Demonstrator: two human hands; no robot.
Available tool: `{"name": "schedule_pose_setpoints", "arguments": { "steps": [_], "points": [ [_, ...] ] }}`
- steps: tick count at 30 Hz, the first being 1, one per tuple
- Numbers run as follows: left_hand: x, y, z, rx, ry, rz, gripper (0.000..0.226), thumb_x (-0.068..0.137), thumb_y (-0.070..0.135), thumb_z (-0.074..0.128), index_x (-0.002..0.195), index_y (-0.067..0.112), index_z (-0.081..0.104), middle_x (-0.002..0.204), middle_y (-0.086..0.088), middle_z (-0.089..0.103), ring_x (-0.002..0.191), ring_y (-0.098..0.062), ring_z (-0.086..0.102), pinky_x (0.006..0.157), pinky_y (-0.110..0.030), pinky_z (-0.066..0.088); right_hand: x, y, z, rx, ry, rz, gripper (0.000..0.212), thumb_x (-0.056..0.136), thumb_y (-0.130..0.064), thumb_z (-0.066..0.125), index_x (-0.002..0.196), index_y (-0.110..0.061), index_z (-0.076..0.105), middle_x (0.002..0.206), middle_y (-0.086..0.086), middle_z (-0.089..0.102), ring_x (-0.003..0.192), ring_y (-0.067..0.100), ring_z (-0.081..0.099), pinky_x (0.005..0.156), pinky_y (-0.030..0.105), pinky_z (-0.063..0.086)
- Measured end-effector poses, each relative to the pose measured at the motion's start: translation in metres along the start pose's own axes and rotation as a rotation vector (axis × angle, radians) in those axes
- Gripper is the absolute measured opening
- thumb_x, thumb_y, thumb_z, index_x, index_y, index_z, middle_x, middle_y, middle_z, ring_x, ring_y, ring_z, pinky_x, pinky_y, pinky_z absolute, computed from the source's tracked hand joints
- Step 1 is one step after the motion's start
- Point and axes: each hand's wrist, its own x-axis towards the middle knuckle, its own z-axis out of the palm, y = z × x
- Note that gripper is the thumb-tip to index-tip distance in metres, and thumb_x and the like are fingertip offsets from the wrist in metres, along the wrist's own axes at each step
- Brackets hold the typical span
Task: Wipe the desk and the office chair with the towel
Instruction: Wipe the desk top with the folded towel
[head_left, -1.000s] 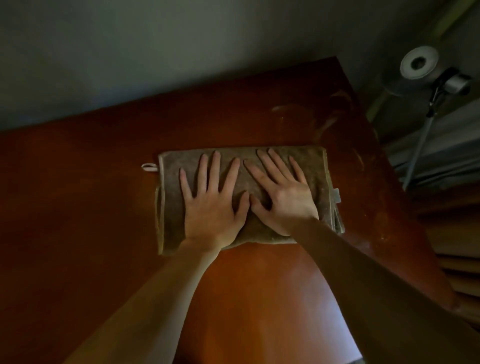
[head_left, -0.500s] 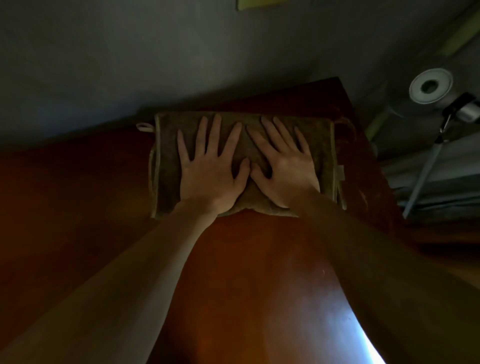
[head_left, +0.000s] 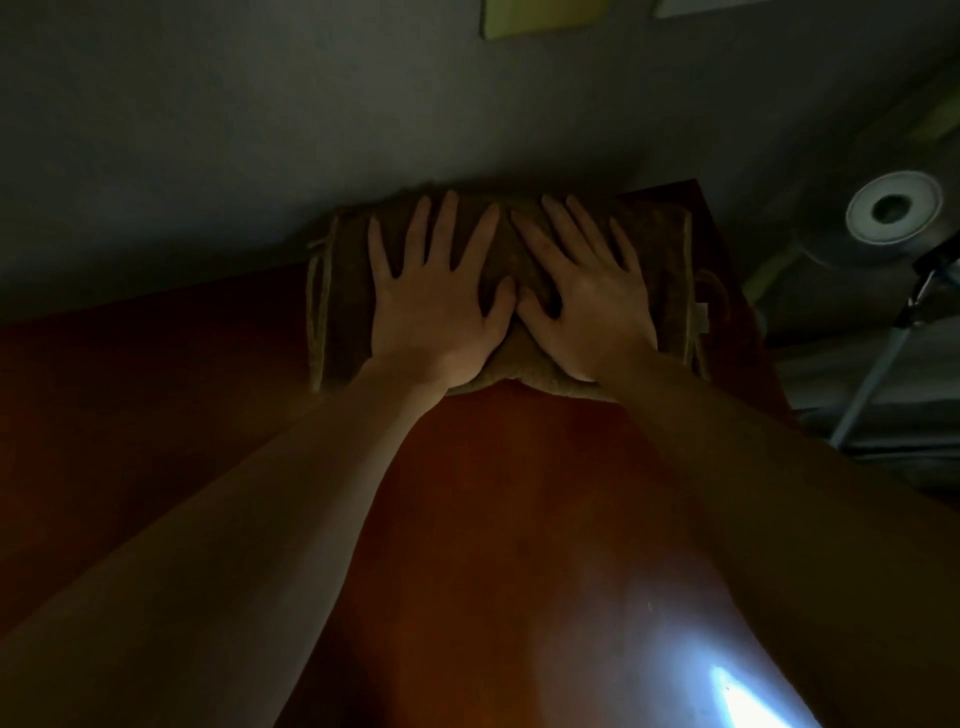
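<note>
My left grip (head_left: 431, 306) and right grip (head_left: 592, 312) both lie flat and open, fingers straight and spread, pressing down on the folded towel (head_left: 343, 296), with the thumbs almost meeting in the middle. The towel sits at the far edge of the reddish surface (head_left: 519, 493), close to its right corner, where it meets the grey wall (head_left: 311, 104). Off the right edge I see a round white lamp (head_left: 893, 208) on a thin pole.

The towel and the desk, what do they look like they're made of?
The towel looks like brown terry cloth: fuzzy, matte nap and stitched hems. The desk looks like reddish-brown wood or laminate with a smooth, glossy finish: it reflects a bright light patch. Which, I cannot tell.
</note>
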Motion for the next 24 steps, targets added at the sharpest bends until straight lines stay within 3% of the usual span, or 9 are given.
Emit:
{"name": "schedule_pose_setpoints", "arguments": {
  "steps": [6, 13, 20, 24],
  "points": [
    [0.025, 0.003, -0.002, -0.055, -0.047, -0.034, 0.072, 0.097, 0.065, 0.014, 0.160, 0.033, 0.026, 0.163, -0.009, 0.036, 0.149, -0.032, 0.032, 0.121, -0.062, 0.014, 0.022, 0.012, -0.002, 0.011, 0.005, 0.003, 0.071, 0.095, -0.056, 0.027, 0.162, -0.031, 0.030, 0.169, 0.001, 0.026, 0.158, 0.020, 0.017, 0.127, 0.050, 0.010],
    [0.048, 0.004, -0.001, -0.050, -0.024, -0.001, 0.066, 0.099, 0.062, 0.019, 0.144, 0.024, 0.049, 0.139, -0.009, 0.059, 0.124, -0.035, 0.055, 0.104, -0.052, 0.037, 0.044, 0.023, -0.003, 0.012, 0.009, 0.006, 0.071, 0.092, -0.059, 0.026, 0.154, -0.029, 0.045, 0.157, 0.001, 0.046, 0.148, 0.022, 0.036, 0.126, 0.047, 0.015],
    [0.060, 0.004, 0.001, -0.043, -0.002, -0.022, 0.060, 0.099, 0.059, 0.022, 0.111, 0.017, 0.064, 0.106, -0.011, 0.070, 0.098, -0.032, 0.064, 0.082, -0.041, 0.039, 0.060, 0.027, -0.003, 0.019, 0.008, 0.006, 0.058, 0.093, -0.056, 0.031, 0.126, -0.021, 0.064, 0.125, 0.004, 0.066, 0.125, 0.026, 0.054, 0.118, 0.046, 0.026],
    [0.056, 0.006, 0.002, -0.063, 0.022, -0.031, 0.059, 0.100, 0.058, 0.023, 0.111, 0.017, 0.064, 0.109, -0.011, 0.070, 0.101, -0.033, 0.064, 0.089, -0.044, 0.043, 0.056, 0.028, -0.001, 0.008, 0.013, -0.006, 0.059, 0.094, -0.056, 0.028, 0.127, -0.021, 0.063, 0.126, 0.005, 0.066, 0.125, 0.026, 0.054, 0.119, 0.045, 0.025]
  ]
}}
